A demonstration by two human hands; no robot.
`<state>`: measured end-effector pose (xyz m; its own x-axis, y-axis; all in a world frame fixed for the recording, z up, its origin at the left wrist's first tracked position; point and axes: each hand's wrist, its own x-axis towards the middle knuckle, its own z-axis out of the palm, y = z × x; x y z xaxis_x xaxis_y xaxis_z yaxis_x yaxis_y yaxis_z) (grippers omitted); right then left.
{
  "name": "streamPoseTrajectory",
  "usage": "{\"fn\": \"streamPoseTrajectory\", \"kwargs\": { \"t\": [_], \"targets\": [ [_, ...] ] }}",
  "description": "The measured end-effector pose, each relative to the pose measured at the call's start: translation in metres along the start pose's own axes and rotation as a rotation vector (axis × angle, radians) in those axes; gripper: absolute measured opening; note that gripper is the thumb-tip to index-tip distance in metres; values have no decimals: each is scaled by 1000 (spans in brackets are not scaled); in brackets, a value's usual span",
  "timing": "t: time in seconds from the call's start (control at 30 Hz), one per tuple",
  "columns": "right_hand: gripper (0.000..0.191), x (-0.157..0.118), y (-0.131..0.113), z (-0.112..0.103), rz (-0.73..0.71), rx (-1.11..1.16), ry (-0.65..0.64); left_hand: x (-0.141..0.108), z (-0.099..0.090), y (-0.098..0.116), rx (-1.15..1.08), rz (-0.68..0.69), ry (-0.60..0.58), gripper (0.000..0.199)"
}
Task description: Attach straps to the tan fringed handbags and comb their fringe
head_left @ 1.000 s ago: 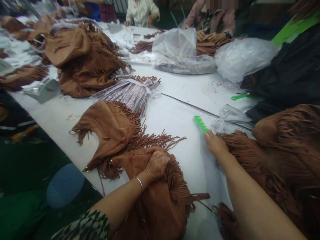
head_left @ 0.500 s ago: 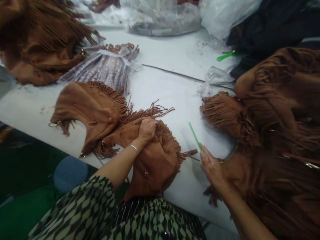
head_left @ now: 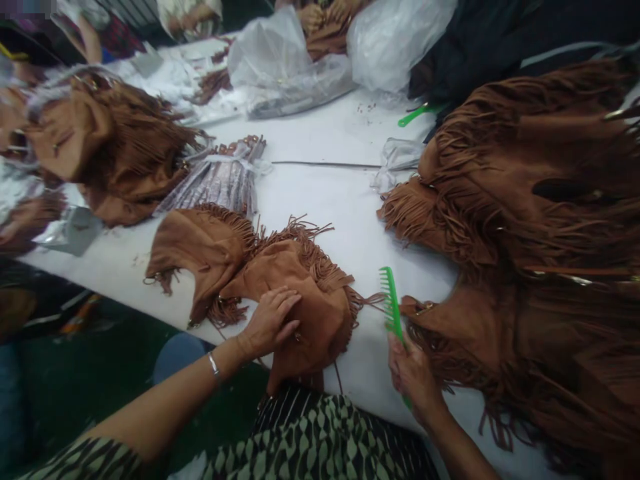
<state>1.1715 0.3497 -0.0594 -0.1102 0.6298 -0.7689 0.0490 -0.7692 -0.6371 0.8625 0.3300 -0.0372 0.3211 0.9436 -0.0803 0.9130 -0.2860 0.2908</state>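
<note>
Flat on a brown fringed suede bag (head_left: 320, 300) rests my left hand (head_left: 271, 319), its fingers stretched out. Strips of fringe run along the bag's upper and right edges. My right hand (head_left: 413, 373) is wrapped around the handle of a green comb (head_left: 393, 300), whose teeth point left near loose strands at the bag's right side. A second brown fringed bag (head_left: 200, 243) lies to the left, touching the first.
Stacked fringed bags (head_left: 525, 233) cover the right side of the white table (head_left: 320, 193). Another pile of bags (head_left: 110, 147), wrapped straps (head_left: 220, 177), clear plastic bags (head_left: 275, 60) and a second green tool (head_left: 414, 115) lie farther back. Co-workers' hands (head_left: 320, 17) show at the far edge.
My left hand has come down from the bag's fringed top onto its middle and opened out. The comb has turned so its teeth show. The camera view has shifted.
</note>
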Motion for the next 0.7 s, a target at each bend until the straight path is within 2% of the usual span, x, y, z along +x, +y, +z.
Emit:
{"fn": "streamPoseTrajectory", "kwargs": {
  "t": [0.07, 0.13, 0.23, 0.3, 0.4, 0.47, 0.6, 0.7],
  "targets": [
    [58, 2, 9, 15, 101, 79, -120, -9, 3, -12, 29, -57, -50, 54],
    [54, 5, 18, 41, 148, 142, -189, -1, 3, -28, 13, -145, -80, 64],
    [55, 10, 28, 79, 148, 197, -191, 18, -1, -54, -54, -345, -72, 61],
    [59, 12, 33, 94, 150, 225, -166, 23, -3, -70, -43, -553, 13, 56],
    [60, 13, 38, 98, 170, 239, -151, 18, 0, -84, -7, -887, 136, 69],
    [60, 12, 37, 96, 193, 249, -160, 14, 6, -87, -16, -1018, 155, 74],
    [58, 7, 26, 98, 235, 299, -200, 20, 13, -89, -115, -1098, 118, 48],
    [57, 0, 7, 104, 254, 353, -232, 34, 4, -90, -255, -1091, 82, 37]
  ]
}}
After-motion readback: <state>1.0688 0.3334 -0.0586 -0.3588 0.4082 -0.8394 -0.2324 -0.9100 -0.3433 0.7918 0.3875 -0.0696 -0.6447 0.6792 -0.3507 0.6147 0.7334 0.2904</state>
